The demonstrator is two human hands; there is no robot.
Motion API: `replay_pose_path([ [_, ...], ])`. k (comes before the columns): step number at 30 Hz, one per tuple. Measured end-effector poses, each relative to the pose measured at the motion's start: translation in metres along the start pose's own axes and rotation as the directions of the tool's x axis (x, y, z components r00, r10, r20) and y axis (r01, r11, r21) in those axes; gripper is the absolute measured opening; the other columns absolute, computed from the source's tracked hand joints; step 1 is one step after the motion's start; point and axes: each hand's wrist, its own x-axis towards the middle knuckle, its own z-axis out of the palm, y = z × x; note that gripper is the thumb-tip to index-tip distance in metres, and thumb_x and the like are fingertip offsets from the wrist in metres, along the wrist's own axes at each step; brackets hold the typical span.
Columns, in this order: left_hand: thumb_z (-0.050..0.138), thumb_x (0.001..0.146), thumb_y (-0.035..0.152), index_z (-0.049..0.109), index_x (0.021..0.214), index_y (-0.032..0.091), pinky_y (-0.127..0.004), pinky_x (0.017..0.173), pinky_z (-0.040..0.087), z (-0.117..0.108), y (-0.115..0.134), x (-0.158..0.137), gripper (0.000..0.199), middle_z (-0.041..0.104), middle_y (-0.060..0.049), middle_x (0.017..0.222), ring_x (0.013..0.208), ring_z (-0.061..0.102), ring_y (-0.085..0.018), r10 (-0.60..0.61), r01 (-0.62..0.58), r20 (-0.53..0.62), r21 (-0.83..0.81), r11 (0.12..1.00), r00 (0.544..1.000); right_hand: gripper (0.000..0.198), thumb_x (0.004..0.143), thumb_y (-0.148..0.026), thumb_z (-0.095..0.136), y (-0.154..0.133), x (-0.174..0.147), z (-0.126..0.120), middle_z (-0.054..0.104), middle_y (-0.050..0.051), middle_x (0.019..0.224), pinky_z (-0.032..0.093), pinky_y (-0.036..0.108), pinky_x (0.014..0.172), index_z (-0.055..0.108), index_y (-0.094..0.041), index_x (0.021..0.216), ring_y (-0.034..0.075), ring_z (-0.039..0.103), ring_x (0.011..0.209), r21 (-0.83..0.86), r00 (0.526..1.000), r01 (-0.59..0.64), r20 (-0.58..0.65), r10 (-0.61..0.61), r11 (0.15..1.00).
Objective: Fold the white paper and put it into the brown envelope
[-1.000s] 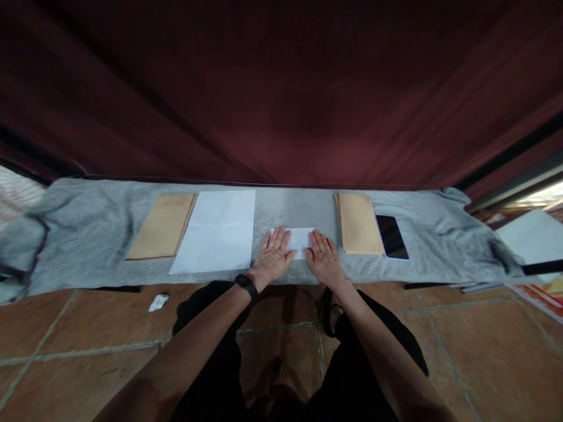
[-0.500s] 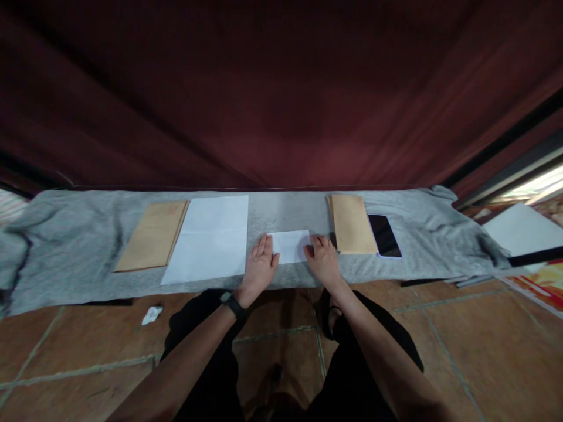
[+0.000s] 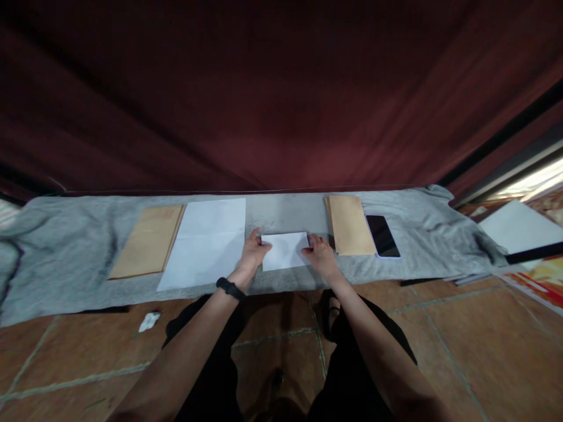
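A small folded sheet of white paper (image 3: pixel 285 251) lies on the grey cloth (image 3: pixel 285 212), between my two hands. My left hand (image 3: pixel 254 252) pinches its left edge, the thumb over the top and the fingers at the side. At the opposite edge, my right hand (image 3: pixel 319 253) grips the paper with thumb and fingers. Left of my left hand is a larger stack of white paper (image 3: pixel 206 240) with a crease across it. A stack of brown envelopes (image 3: pixel 350 225) sits just beyond my right hand.
More brown envelopes (image 3: pixel 148 241) lie left of the white stack. A phone (image 3: pixel 382 236) with a pale purple case rests at the right. Dark red fabric (image 3: pixel 281 105) hangs behind the cloth-covered surface. A crumpled tissue (image 3: pixel 149 321) is on the tiled floor (image 3: pixel 79 357).
My hands have gone from lying flat at the paper's ends to gripping its edges. The paper appears slightly larger and nearer. The camera view has shifted a little.
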Motion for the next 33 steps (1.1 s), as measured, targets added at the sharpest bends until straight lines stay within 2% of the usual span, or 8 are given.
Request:
replay_pose_path([
  [4, 0.078, 0.057, 0.025, 0.066, 0.084, 0.016, -0.026, 0.063, 0.047, -0.005, 0.019, -0.01, 0.031, 0.066, 0.003, 0.07, 0.063, 0.061, -0.014, 0.006, 0.009, 0.091, -0.17, 0.985, 0.996, 0.032, 0.081, -0.025, 0.063, 0.007, 0.008, -0.001, 0.069, 0.007, 0.095, 0.051, 0.035, 0.086, 0.069, -0.017, 0.111, 0.023, 0.065, 0.09, 0.28, 0.995, 0.051, -0.094, -0.025, 0.959],
  [7, 0.076, 0.066, 0.03, 0.064, 0.076, 0.019, -0.026, 0.067, 0.048, -0.01, 0.041, -0.015, 0.02, 0.065, 0.003, 0.069, 0.066, 0.061, -0.014, 0.213, -0.21, 0.021, -0.102, 0.972, 0.977, 0.027, 0.08, -0.03, 0.061, 0.013, 0.015, -0.011, 0.068, 0.007, 0.099, 0.053, 0.035, 0.082, 0.071, -0.018, 0.103, 0.022, 0.065, 0.09, 0.519, 0.966, 0.186, -0.25, -0.061, 0.834],
  [10, 0.067, 0.075, 0.025, 0.064, 0.08, 0.02, -0.033, 0.089, 0.05, -0.015, 0.051, -0.02, 0.008, 0.072, -0.002, 0.094, 0.093, 0.067, -0.018, 0.479, -0.481, 0.066, 0.013, 0.877, 0.875, 0.025, 0.085, -0.029, 0.052, 0.017, 0.019, -0.023, 0.069, 0.007, 0.106, 0.053, 0.034, 0.088, 0.07, -0.021, 0.1, 0.02, 0.065, 0.101, 0.611, 0.938, 0.273, -0.341, -0.064, 0.743],
  [14, 0.055, 0.08, 0.017, 0.059, 0.078, 0.021, -0.043, 0.105, 0.044, -0.019, 0.032, -0.029, 0.007, 0.072, -0.007, 0.113, 0.112, 0.064, -0.022, 0.55, -0.598, 0.304, 0.09, 0.796, 0.778, 0.029, 0.088, -0.024, 0.044, 0.018, 0.015, -0.029, 0.074, 0.005, 0.097, 0.052, 0.035, 0.092, 0.071, -0.021, 0.097, 0.02, 0.067, 0.095, 0.703, 0.94, 0.262, -0.341, -0.01, 0.661],
  [19, 0.046, 0.078, 0.007, 0.055, 0.073, 0.022, -0.048, 0.116, 0.036, -0.026, 0.004, -0.035, 0.018, 0.073, -0.007, 0.112, 0.118, 0.064, -0.021, 0.51, -0.645, 0.527, 0.099, 0.758, 0.68, 0.031, 0.092, -0.02, 0.046, 0.006, 0.003, -0.019, 0.075, 0.005, 0.107, 0.052, 0.035, 0.095, 0.073, -0.022, 0.106, 0.02, 0.068, 0.102, 0.541, 0.943, 0.315, -0.275, -0.189, 0.78],
  [25, 0.046, 0.078, 0.002, 0.054, 0.072, 0.022, -0.048, 0.115, 0.04, -0.044, 0.0, -0.029, 0.022, 0.073, -0.008, 0.116, 0.118, 0.065, -0.02, 0.494, -0.699, 0.632, 0.109, 0.707, 0.597, 0.034, 0.094, -0.012, 0.049, -0.015, -0.013, 0.002, 0.069, 0.007, 0.129, 0.046, 0.039, 0.108, 0.071, -0.023, 0.119, 0.02, 0.063, 0.12, 0.237, 0.869, 0.494, -0.139, -0.474, 0.836],
  [31, 0.036, 0.073, -0.008, 0.066, 0.098, 0.022, -0.045, 0.12, 0.036, -0.051, -0.002, -0.027, 0.049, 0.073, -0.004, 0.118, 0.123, 0.062, -0.015, 0.525, -0.86, 0.732, 0.163, 0.483, 0.434, 0.035, 0.098, -0.016, 0.051, -0.024, -0.025, 0.015, 0.065, 0.009, 0.137, 0.045, 0.042, 0.109, 0.067, -0.019, 0.128, 0.023, 0.059, 0.124, 0.029, 0.818, 0.575, -0.012, -0.575, 0.818],
  [33, 0.035, 0.073, -0.009, 0.068, 0.105, 0.023, -0.047, 0.122, 0.033, -0.055, -0.001, -0.024, 0.056, 0.073, -0.003, 0.12, 0.124, 0.062, -0.015, 0.512, -0.892, 0.755, 0.215, 0.397, 0.41, 0.036, 0.099, -0.019, 0.049, -0.026, -0.027, 0.018, 0.063, 0.01, 0.14, 0.045, 0.042, 0.109, 0.066, -0.018, 0.131, 0.024, 0.058, 0.125, -0.002, 0.818, 0.575, 0.024, -0.575, 0.818],
])
